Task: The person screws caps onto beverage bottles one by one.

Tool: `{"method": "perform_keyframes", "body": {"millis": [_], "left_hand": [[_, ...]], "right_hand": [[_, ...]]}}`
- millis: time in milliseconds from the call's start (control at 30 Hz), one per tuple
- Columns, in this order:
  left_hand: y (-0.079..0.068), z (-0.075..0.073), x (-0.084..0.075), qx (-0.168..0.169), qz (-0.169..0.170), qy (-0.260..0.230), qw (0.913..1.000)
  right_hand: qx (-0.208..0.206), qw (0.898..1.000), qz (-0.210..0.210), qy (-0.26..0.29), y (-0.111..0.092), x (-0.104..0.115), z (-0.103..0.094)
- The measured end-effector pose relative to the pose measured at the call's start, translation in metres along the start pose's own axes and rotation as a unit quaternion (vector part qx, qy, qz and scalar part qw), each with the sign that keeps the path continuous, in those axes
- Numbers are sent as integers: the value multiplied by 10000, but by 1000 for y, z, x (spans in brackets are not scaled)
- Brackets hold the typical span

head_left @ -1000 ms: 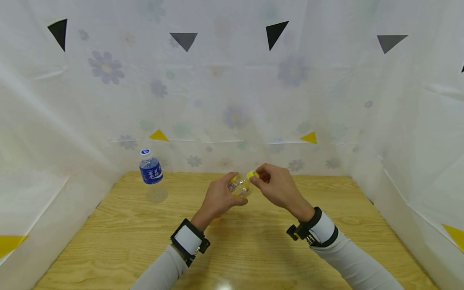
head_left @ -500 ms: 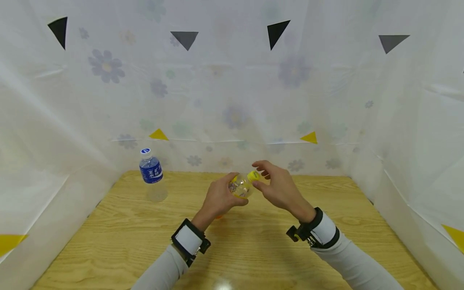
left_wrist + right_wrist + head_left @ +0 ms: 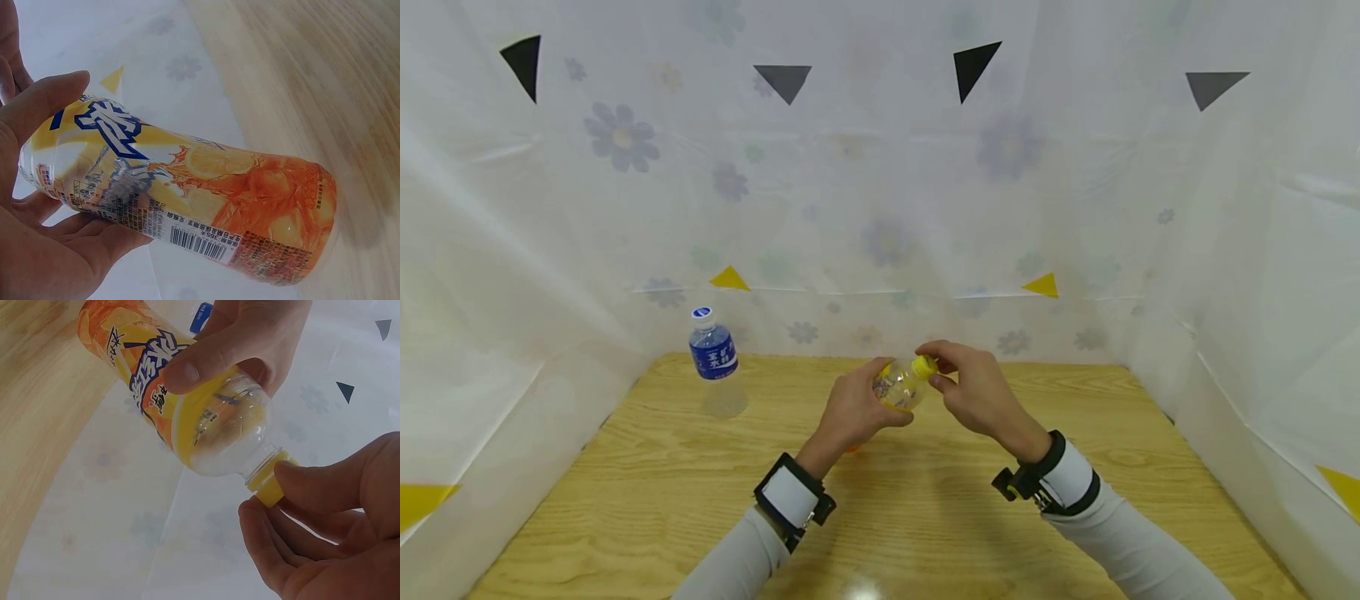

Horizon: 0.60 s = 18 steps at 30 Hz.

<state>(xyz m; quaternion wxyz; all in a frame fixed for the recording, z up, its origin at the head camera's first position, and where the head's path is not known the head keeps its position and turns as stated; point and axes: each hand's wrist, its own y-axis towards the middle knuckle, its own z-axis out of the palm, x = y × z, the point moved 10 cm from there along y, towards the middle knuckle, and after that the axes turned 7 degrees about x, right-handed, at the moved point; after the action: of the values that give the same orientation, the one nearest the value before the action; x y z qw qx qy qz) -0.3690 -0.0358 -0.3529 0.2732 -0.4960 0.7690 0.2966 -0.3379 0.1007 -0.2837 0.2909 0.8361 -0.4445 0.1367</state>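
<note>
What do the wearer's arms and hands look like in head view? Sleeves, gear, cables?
Pale grey long sleeves; black-and-white wrist straps with small black modules, the right one showing a touch of yellow. Left grip and right grip: bare hands, no gloves. No cables visible.

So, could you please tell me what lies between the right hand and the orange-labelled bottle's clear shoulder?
In the right wrist view, the yellow cap lies there, at the neck of the orange-labelled bottle, pinched by the right hand.
</note>
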Motion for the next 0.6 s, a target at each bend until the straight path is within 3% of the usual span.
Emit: {"method": "perform_keyframes", "body": {"millis": [233,600], "left_hand": [[-1,1,-1,51,6,-37,10000],[-1,4,-6,42,180,-120,9998]], "right_hand": [[-100,9998,150,-39,0,-2,0],[-1040,9925,-347,-535,-4,3,0]]}}
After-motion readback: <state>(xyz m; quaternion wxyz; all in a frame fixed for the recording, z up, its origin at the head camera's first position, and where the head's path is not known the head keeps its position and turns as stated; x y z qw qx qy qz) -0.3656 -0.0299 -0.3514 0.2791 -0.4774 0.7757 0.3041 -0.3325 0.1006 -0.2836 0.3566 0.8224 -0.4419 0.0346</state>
